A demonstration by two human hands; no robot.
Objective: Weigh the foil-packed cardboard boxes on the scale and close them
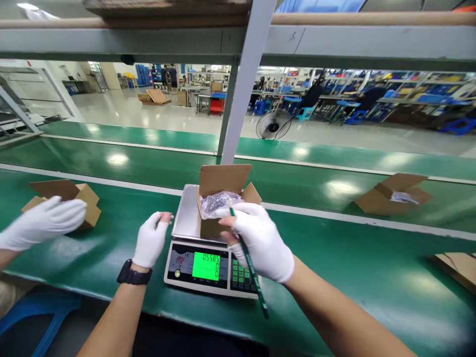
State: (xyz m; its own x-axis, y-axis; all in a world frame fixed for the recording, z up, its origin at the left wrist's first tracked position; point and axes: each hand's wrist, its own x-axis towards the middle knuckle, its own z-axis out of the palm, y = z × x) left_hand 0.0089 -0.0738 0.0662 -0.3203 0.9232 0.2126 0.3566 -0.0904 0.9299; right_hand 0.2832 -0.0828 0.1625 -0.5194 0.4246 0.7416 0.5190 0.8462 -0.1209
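A digital scale (pixel 211 270) with a lit green display stands before me on the green bench. On its metal plate sits an open cardboard box (pixel 211 228) with its flaps up. Clear plastic wrapping (pixel 219 202) fills the top of the box. My right hand (pixel 260 240), in a white glove with bare fingertips, is closed around a green pencil (pixel 253 270) at the box's front right. My left hand (pixel 151 240), gloved alike, hovers left of the scale. Its fingertips are drawn together, and nothing shows in them.
At the left, another person's gloved hand (pixel 52 223) is by an open cardboard box (pixel 89 206). A third open box (pixel 390 196) stands at the right, with cardboard (pixel 459 267) near the right edge. A metal post (pixel 241 89) rises behind the scale.
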